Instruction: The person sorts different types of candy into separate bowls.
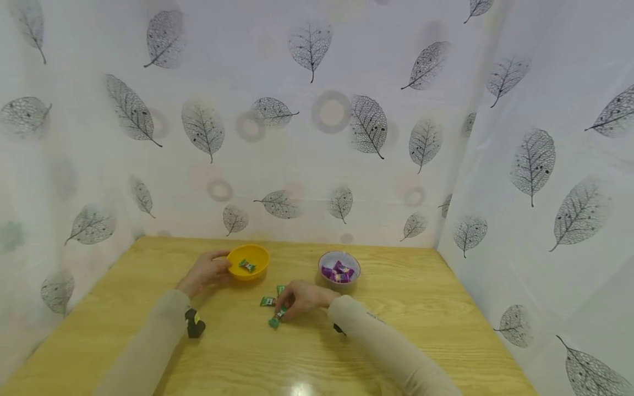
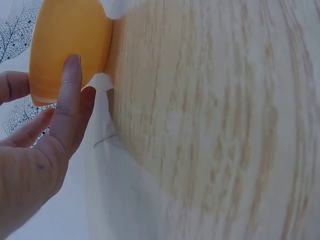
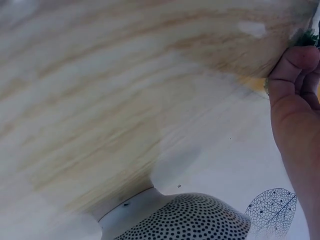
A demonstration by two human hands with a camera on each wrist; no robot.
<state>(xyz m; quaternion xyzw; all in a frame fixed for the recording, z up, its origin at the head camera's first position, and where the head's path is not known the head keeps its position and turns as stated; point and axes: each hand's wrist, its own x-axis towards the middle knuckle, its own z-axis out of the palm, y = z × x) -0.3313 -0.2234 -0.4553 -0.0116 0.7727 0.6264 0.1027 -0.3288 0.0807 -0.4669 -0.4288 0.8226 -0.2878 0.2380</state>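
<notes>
My left hand (image 1: 208,270) is at the left side of a yellow bowl (image 1: 262,264). In the left wrist view, one finger reaches the rim of the bowl (image 2: 75,35) while another lies along its outer wall. One green-wrapped candy (image 1: 246,265) lies inside. My right hand (image 1: 304,298) pinches another green-wrapped candy (image 1: 274,320) low over the table. Close to its fingertips are two more green-wrapped candies, one on the left (image 1: 268,301) and one farther back (image 1: 280,289), partly covered by the hand. Only a green bit of wrapper (image 3: 307,37) shows in the right wrist view.
A white bowl (image 1: 358,274) with a dotted outside stands behind my right wrist, holding several purple-wrapped candies (image 1: 339,271). The wooden table (image 1: 421,330) ends at the back and right against pale leaf-patterned sheeting (image 1: 317,165).
</notes>
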